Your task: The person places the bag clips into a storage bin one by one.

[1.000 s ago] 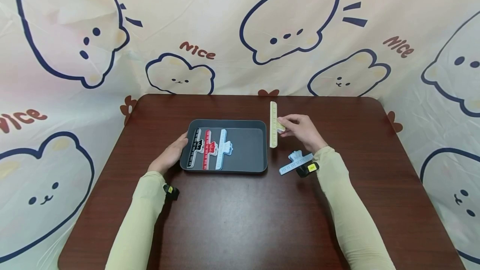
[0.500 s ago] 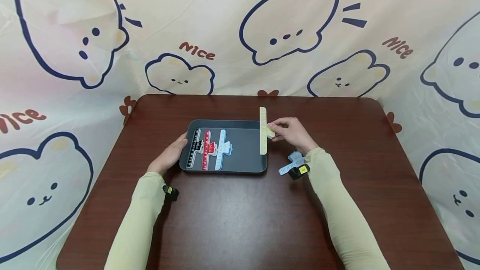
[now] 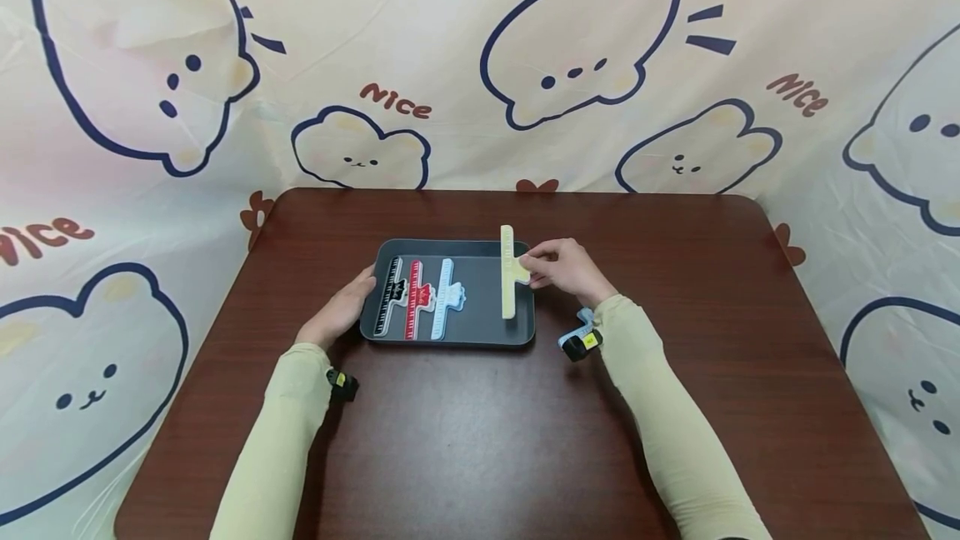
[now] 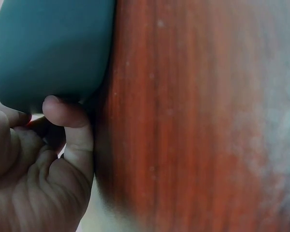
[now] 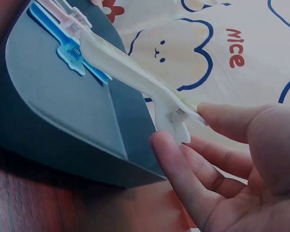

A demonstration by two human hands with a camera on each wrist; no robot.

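Note:
My right hand (image 3: 564,267) pinches the handle of a pale yellow ruler-shaped clip (image 3: 507,273) between thumb and fingertips. The clip hangs over the right end of a dark grey tray (image 3: 483,338); the right wrist view shows its pale underside (image 5: 130,75) above the tray rim. At the tray's left end, my left hand (image 3: 337,307) holds the outer wall, its bent thumb (image 4: 63,113) against it. Inside, a black clip (image 3: 388,297), a red clip (image 3: 414,300) and a light blue clip (image 3: 444,300) lie side by side in the left half.
Another light blue clip (image 3: 577,327) lies on the brown table (image 3: 465,440) right of the tray, partly hidden by my right wrist and its black wrist device (image 3: 582,345). A cartoon-printed cloth (image 3: 465,48) rises behind and beside the table.
My right hand has carried the yellow clip leftward and nearer, from beside the tray to over its right part. My right sleeve now covers more of the loose blue clip. The left hand stays put.

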